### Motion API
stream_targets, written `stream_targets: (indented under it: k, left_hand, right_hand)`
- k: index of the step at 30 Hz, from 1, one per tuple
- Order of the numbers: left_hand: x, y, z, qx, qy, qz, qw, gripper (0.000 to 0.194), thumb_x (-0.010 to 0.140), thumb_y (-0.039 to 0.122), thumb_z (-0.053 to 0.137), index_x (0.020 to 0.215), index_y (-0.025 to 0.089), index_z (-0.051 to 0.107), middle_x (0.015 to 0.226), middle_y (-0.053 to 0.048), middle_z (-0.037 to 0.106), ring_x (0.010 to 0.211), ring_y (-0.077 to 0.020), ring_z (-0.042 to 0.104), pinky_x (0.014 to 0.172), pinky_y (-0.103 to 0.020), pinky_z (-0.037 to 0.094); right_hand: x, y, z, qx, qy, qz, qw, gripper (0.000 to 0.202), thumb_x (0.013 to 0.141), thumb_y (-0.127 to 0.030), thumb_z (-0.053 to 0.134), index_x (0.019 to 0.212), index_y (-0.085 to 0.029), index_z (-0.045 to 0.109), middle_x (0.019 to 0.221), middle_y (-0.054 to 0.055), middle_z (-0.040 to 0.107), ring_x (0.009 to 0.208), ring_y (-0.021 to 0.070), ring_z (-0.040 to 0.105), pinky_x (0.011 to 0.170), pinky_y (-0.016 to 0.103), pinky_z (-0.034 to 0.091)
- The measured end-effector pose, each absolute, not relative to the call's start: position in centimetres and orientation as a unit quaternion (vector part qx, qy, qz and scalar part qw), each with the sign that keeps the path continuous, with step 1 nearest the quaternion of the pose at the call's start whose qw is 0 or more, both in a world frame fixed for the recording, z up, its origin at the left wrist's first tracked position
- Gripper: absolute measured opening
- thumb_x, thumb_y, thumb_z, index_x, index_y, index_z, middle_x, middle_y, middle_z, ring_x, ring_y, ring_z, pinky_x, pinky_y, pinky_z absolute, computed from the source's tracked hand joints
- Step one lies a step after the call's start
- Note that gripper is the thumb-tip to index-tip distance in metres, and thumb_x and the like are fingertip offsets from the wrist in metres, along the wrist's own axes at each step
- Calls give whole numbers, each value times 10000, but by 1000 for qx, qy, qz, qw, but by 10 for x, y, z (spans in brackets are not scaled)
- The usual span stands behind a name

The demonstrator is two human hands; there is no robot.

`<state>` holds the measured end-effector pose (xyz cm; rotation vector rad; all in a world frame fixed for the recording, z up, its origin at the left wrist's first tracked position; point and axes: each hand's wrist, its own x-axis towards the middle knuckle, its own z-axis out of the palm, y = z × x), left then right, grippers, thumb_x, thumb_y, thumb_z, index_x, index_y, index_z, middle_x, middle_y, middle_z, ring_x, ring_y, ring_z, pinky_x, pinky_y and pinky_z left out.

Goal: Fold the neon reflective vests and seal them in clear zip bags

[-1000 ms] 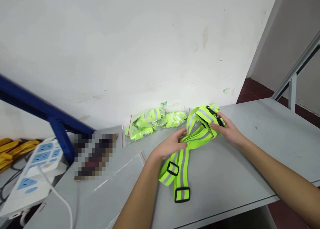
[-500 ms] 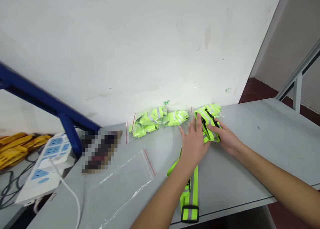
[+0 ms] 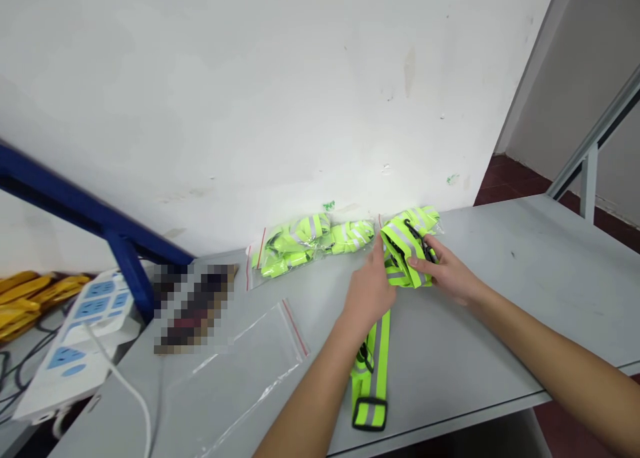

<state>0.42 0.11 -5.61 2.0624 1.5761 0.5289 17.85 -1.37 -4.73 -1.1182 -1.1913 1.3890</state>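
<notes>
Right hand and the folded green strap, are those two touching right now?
Touching. The head view shows it: the thumb of the right hand presses flat against the front of the folded green strap, with no gap between them.

The reflective straps (image 3: 404, 251) are fluorescent yellow-green with a silver-grey stripe running lengthwise, their buckles (image 3: 370, 414) black; the bagged straps (image 3: 295, 238) show the same yellow-green and silver banding, the clear bags edged with red lines; the empty-looking bag (image 3: 250, 371) is clear with a red line too; the tabletop (image 3: 465, 351) is plain grey; the wall (image 3: 280, 98) is off-white with beige patches and small green marks; the power strip (image 3: 75, 351) is white with light-blue socket panels; the left-hand frame (image 3: 85, 208) is deep blue; the bundle (image 3: 35, 298) beside it is yellow; the floor (image 3: 505, 178) is dark red.
</notes>
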Motion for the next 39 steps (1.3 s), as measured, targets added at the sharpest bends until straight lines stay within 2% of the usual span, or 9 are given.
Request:
stream_targets:
  k: [4,8,14,19,22,25,29,34,39]
  left_hand:
    - [-12,2,-49,743,534,187,358,891,656,208,632,1476,238,283,808,-53,667,827,-316,645,768,-357,469]
    - [-34,2,-41,760,501,129,394,864,592,171,648,1415,285,414,1028,-56,691,895,-306,652,740,-314,474]
    - [-84,10,-31,738,538,89,396,761,583,271,713,1322,296,536,1301,-42,597,1142,-321,560,906,-340,452]
    - [-66,5,-25,791,561,109,216,729,745,550,627,1374,220,466,1373,-117,513,1265,-338,443,1039,-452,352]
    - [-20,-7,-36,805,564,136,122,740,825,509,571,1430,139,361,1465,-192,384,1386,-356,269,1119,-502,207]
    - [13,-18,-54,810,561,89,143,832,834,540,546,1475,107,238,1495,-242,306,1384,-394,262,1096,-560,208]
    - [15,-18,-68,801,581,74,127,711,887,508,477,1431,84,302,1382,-262,444,1275,-408,398,981,-558,345]
    - [4,-7,-70,780,588,169,135,408,952,467,342,1089,145,554,1039,-141,623,1053,-316,544,886,-473,428]
    - [3,-1,-72,697,537,398,259,545,931,402,443,1411,204,276,1447,-136,375,1335,-270,365,1059,-439,345]
  right_hand:
    - [189,-6,-52,-473,-569,507,443,379,767,-450,663,1084,-263,569,1037,11,606,881,196,592,717,308,504]
    - [201,4,-60,-525,-676,349,382,280,795,-387,618,1029,-242,562,964,9,598,818,193,552,714,312,454]
    - [209,10,-69,-526,-763,216,309,236,838,-252,537,1071,-232,570,1047,54,625,910,228,578,791,347,446]
    - [202,4,-72,-534,-796,143,248,294,848,-154,479,1118,-227,570,1002,70,594,865,211,576,708,313,452]
    - [192,-2,-73,-553,-805,81,198,380,831,-106,460,1171,-239,562,940,71,569,843,212,557,606,277,421]
    - [184,-7,-75,-563,-807,41,172,425,808,-75,454,1183,-242,567,919,80,560,869,230,543,571,272,401]
    - [186,-4,-78,-561,-777,108,266,318,842,-135,465,1130,-220,570,980,75,583,870,212,566,685,303,452]
    - [203,6,-71,-557,-663,275,418,282,792,-341,625,1044,-226,573,1068,54,614,988,246,571,866,370,444]
    - [209,3,-59,-503,-493,549,450,449,658,-375,776,1049,-282,575,994,-7,644,873,224,624,767,343,480]
